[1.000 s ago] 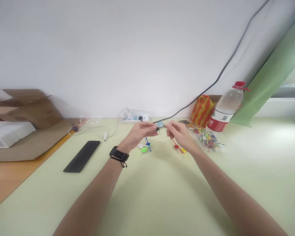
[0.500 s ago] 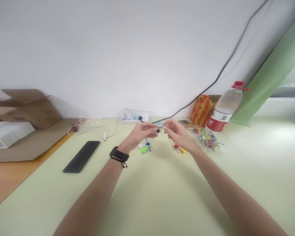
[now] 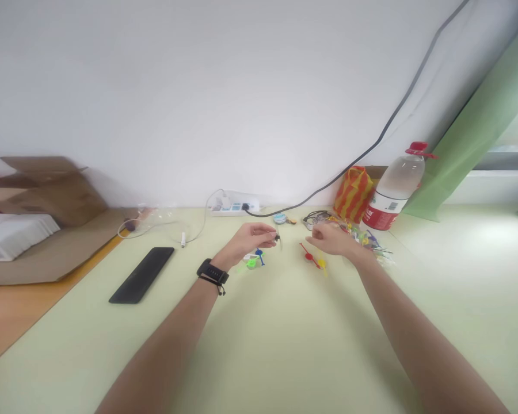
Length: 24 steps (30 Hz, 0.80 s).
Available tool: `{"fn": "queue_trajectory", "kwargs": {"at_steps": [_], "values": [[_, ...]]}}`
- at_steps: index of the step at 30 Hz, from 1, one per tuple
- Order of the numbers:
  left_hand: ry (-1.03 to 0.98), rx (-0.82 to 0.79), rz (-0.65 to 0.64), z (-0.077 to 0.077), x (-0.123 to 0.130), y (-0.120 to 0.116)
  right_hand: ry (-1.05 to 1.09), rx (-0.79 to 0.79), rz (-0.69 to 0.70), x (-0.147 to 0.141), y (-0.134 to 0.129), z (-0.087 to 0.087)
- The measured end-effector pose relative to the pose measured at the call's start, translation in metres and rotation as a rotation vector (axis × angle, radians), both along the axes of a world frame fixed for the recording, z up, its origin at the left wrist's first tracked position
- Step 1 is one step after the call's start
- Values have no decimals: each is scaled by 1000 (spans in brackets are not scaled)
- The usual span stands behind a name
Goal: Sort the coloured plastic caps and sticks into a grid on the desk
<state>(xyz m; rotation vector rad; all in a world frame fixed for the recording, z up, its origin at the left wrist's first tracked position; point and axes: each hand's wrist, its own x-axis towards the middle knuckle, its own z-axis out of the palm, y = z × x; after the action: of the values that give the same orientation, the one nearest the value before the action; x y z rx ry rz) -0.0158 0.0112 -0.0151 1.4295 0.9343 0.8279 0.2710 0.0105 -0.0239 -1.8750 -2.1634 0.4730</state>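
The one camera sits on the person's head and looks forward and down over the desk (image 3: 259, 351) to the wall (image 3: 224, 103), which fills roughly the upper half. The forearms (image 3: 172, 333) enter large and close at the bottom edge; the hands (image 3: 251, 238) lie farther off, near mid-frame. The wide field takes in a cardboard box (image 3: 54, 192) at left and green cloth (image 3: 468, 129) at right.

Bright right-side glare — focus perhaps soft

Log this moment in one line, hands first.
left hand: pinches small black piece | right hand: near red piece, grip unclear | table: yellow piece, blue piece, green piece
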Motion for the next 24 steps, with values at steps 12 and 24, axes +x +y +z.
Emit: {"fn": "queue_trajectory", "kwargs": {"at_steps": [12,24], "values": [[-81,-17,55,-5,-1,5,117,-263,219,-23,-13,-3],[-343,-7,191,2,-6,10,329,-271,609,-59,-34,7]]}}
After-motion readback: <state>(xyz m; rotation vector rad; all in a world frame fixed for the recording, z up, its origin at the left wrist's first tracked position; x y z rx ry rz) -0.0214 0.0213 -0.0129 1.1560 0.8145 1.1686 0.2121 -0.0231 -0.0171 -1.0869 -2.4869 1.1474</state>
